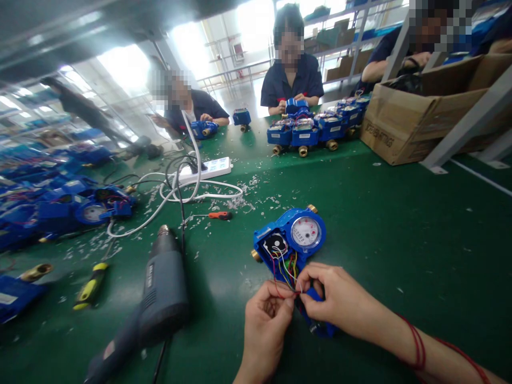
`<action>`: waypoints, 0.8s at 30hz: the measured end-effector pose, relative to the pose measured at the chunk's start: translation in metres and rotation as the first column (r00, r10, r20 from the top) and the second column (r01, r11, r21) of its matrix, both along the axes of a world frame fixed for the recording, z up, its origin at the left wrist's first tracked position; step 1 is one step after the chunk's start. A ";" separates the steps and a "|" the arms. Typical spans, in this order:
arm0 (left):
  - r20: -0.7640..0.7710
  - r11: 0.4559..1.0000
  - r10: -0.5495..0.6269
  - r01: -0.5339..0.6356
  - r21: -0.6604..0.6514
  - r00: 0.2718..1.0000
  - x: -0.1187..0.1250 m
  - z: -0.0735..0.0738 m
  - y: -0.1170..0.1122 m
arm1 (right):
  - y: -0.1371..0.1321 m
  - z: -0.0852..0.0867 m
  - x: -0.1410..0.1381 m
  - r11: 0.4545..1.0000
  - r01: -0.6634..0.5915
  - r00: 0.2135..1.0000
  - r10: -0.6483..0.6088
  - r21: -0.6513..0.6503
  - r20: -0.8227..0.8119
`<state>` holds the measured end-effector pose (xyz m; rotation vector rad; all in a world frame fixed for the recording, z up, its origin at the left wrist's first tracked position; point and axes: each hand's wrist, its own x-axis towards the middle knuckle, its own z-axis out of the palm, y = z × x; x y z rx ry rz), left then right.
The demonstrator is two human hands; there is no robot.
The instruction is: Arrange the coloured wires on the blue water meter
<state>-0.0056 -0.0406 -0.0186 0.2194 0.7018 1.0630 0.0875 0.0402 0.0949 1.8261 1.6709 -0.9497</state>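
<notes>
An opened blue water meter (294, 240) lies on the green table in front of me, its round white dial up and coloured wires spilling from its body. My left hand (266, 320) and my right hand (336, 298) meet just below it, both pinching the thin red wires (286, 274) between fingertips. A blue cover piece (318, 325) lies under my right hand, mostly hidden.
A grey heat gun (160, 293) lies to my left, with a yellow-handled screwdriver (90, 285), an orange-handled tool (219, 215), a white power strip (206, 169) and cables. Blue meters are piled far left (60, 205) and at the back (316, 128). A cardboard box (416, 114) stands right. Three people sit opposite.
</notes>
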 end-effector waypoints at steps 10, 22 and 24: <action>-0.259 0.987 -0.152 0.135 -0.085 0.954 -0.001 0.002 -0.004 | 0.000 -0.001 0.005 0.995 0.093 0.994 -0.095 -0.042 -0.054; -0.700 0.844 0.386 0.076 0.531 0.601 -0.004 0.012 0.001 | -0.004 0.000 0.000 0.995 0.103 0.993 -0.102 0.007 -0.051; -0.657 0.844 0.399 0.025 0.536 0.640 -0.004 0.011 0.002 | -0.005 0.000 0.000 0.994 0.105 0.993 -0.105 0.008 -0.055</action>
